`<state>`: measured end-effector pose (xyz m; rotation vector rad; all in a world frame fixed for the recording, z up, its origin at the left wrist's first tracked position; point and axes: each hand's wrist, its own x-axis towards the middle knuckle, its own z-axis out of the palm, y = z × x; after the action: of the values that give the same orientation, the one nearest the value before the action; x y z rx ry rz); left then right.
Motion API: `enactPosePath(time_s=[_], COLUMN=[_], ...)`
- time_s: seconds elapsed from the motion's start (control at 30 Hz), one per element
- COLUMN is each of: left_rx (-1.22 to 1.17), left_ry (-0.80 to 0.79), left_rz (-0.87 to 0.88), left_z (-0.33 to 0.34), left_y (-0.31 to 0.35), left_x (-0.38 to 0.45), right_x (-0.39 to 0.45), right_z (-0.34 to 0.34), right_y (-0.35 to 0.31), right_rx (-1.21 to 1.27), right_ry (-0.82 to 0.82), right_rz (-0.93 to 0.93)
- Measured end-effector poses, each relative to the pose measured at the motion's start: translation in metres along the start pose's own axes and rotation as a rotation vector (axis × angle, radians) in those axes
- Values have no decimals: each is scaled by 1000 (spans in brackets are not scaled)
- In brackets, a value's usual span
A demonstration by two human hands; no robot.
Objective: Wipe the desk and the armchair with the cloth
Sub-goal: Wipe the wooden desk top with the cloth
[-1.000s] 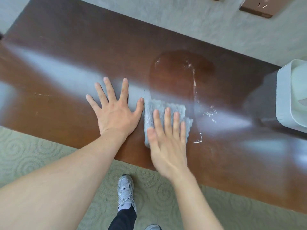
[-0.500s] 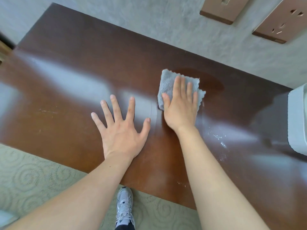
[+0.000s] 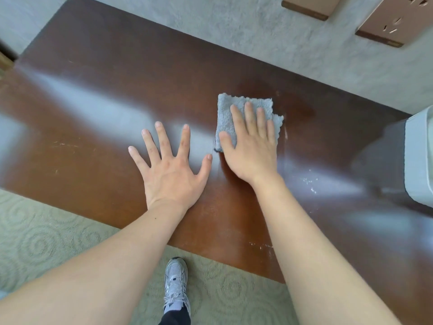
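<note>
Pressing our right hand [image 3: 251,146], fingers straight, on the folded grey terry cloth [image 3: 228,113], we keep it on the glossy brown wooden desk [image 3: 93,95]. Our left hand [image 3: 172,170] lies flat at the cloth's seven o'clock, fingers spread.

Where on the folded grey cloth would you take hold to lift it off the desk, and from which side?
Probably at the far edge of the cloth, coming from above. It lies flat and folded on the desk, the right hand flat on its near part; that bare far edge leaves thick layers to pinch.
</note>
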<state>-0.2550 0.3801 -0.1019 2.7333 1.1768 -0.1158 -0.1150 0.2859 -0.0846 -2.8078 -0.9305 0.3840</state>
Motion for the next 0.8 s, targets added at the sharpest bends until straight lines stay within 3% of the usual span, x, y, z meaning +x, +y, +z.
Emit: enactPosePath(time_s=[0.2, 0.43, 0.57, 0.67, 0.8], left_rx=[0, -12, -38, -132, -285], left_ry=[-8, -9, -9, -12, 52], left_rz=[7, 22, 22, 3, 286], left_z=[-2, -2, -1, -2, -19], left_y=[0, 0, -3, -12, 8], left_x=[0, 0, 2, 5, -19], right_x=[-96, -169, -164, -159, -192], right_z=[16, 31, 8, -13, -54], right_y=[3, -5, 1, 19, 67], right_rx=[64, 320, 843, 1225, 1345], right_ry=[-7, 147, 163, 297, 609], right_rz=[-24, -35, 224, 388, 547])
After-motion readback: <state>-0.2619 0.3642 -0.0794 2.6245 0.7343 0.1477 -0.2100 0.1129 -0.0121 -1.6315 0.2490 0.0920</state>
